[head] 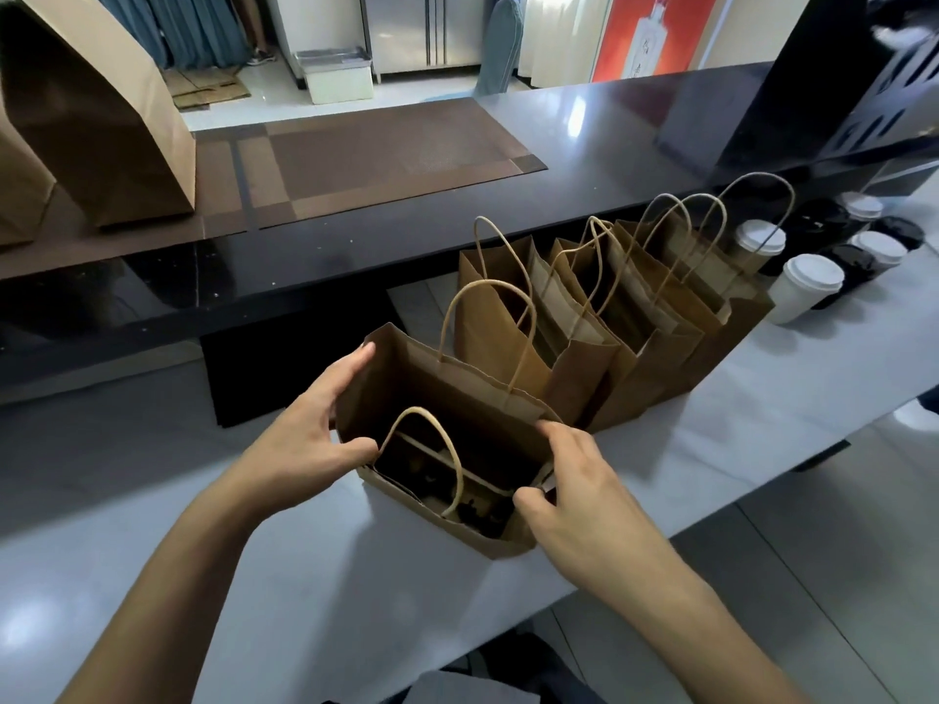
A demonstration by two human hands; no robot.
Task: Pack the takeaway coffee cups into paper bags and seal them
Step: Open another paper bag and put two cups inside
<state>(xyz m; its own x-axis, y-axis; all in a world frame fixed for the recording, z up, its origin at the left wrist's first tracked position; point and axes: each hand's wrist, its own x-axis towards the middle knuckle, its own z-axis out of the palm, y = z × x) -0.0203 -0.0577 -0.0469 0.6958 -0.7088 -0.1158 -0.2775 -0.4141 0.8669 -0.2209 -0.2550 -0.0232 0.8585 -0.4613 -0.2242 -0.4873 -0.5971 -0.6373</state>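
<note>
At the far left of the raised black ledge, two large closed paper sacks (101, 119) stand on a brown mat (386, 149). Below, on the pale table (284, 576), a person works the mouth of a brown paper bag (508, 414) standing nearest them. The left hand (310, 439) holds the bag's left wall, thumb hooked over the near corner and fingers (350, 368) spread along the outside. The right hand (574, 495) pinches the right wall between thumb and fingers. Dark shapes and a pale strip lie at the bottom; what they are cannot be told. Just beyond, a row of open handled bags (635, 317) leans rightward. Farther right, white-lidded cups (808, 287) and black-lidded cups (853, 269) wait together at the table's back. The step appears to be squaring the bag open or drawing it shut; either way, both walls should move evenly, the twine handles (447, 444) kept clear of the fold, the base flat on the table.
</note>
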